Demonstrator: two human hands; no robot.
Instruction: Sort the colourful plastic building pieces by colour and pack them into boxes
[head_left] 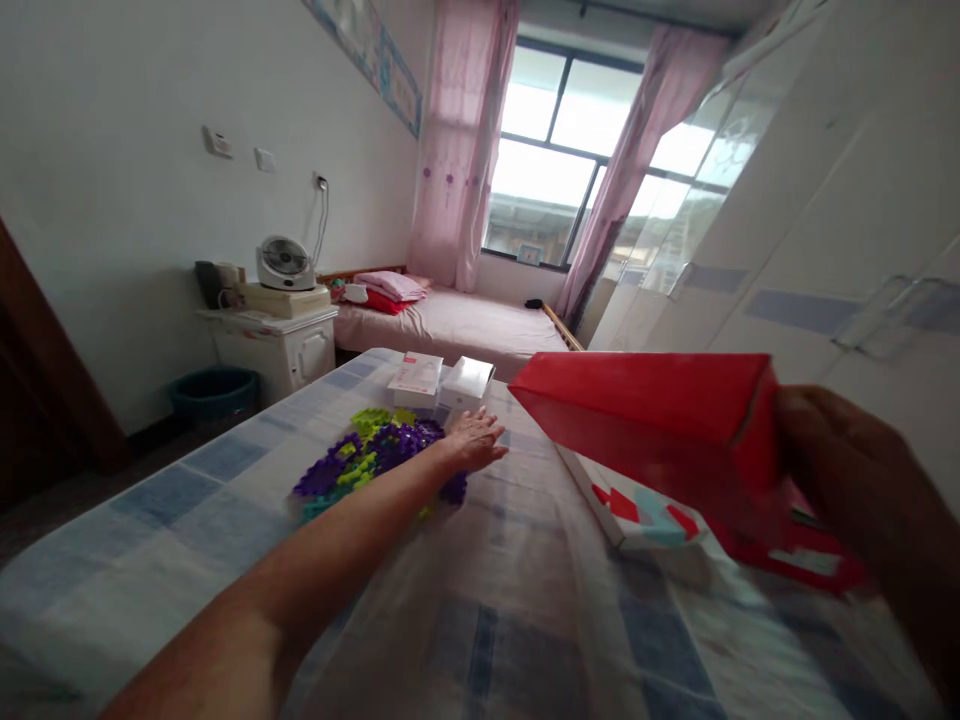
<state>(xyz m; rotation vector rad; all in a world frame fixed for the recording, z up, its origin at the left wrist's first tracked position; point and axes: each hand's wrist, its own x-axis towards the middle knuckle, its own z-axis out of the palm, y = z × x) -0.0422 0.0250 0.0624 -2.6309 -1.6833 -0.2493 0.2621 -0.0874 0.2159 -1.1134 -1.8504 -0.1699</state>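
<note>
My left hand point(475, 437) stretches out over the blue-checked bed cover point(225, 500), fingers flat and apart, resting at the edge of a pile of purple, green and teal plastic pieces point(375, 450). Just beyond its fingertips lie two small white boxes point(442, 380). My right hand point(847, 480) grips the end of a long red box point(660, 420) and holds it tilted in the air above a flat white box with red and teal shapes point(637, 505). Another flat red box point(802, 560) lies under my right hand.
A second bed with pink bedding point(457, 320) stands by the window with pink curtains. A white cabinet carrying a small fan point(285, 262) is at the left wall, with a dark bin point(214, 392) on the floor. White wardrobe doors point(825, 250) line the right side.
</note>
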